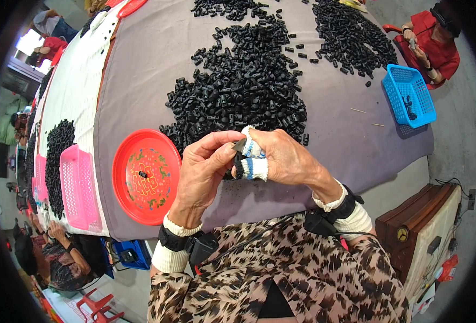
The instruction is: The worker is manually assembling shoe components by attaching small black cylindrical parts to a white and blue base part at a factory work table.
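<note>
In front of my chest, both hands meet over the near edge of a large pile of small black cylindrical pieces [243, 81]. My left hand [203, 169] pinches with thumb and forefinger beside a small dark, pointed piece [240, 145]. Against it is my right hand [289, 159], its fingers curled inward. White knitted finger covers [256, 168] with blue and black stripes wrap some right-hand fingers. What the right fingers grip is mostly hidden by them. A red round tray [120, 177] with a printed pattern lies to the left, bearing one small black piece [143, 174].
A blue basket [410, 97] with a few black pieces stands at the right edge of the grey-covered table [345, 134]. Two thin sticks lie nearby. More black pieces [353, 40] heap at far right. A pink basket [79, 188] stands left. A person in red [434, 46] sits far right.
</note>
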Motion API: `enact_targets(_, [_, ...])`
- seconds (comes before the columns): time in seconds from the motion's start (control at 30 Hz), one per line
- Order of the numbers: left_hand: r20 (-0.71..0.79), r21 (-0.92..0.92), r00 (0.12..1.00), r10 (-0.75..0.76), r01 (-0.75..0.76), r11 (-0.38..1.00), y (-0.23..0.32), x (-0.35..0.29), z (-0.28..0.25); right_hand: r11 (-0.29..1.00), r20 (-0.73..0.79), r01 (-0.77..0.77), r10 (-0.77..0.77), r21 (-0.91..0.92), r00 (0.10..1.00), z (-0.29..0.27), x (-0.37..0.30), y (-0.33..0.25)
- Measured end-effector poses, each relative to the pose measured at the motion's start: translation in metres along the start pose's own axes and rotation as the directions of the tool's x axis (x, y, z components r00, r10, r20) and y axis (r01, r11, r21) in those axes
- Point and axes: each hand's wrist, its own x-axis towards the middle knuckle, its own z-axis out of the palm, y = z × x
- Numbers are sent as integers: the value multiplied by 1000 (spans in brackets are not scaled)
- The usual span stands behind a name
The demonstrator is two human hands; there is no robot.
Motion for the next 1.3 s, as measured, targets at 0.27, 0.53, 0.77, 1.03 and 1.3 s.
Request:
enact_targets(0.27, [22,-69,999,-25,26,997,-1,4,0,998,-19,62,-62,-2,998,2,0,8])
enact_targets(0.53, [74,-236,997,-38,55,970,-13,7,-7,997,-10,-53,54,63,999,-7,0,-3])
enact_targets(0.77, [68,-223,997,-45,59,973,-14,6,-7,996,-1,-70,70,50,998,-8,0,-8])
enact_targets(1.03, [58,-184,997,-46,56,981,-15,5,-5,999,5,-31,32,-26,999,-7,0,-2])
enact_targets(1.3, [22,-131,999,-49,51,990,-15,4,-6,998,16,-26,27,-61,1000,-5,0,1])
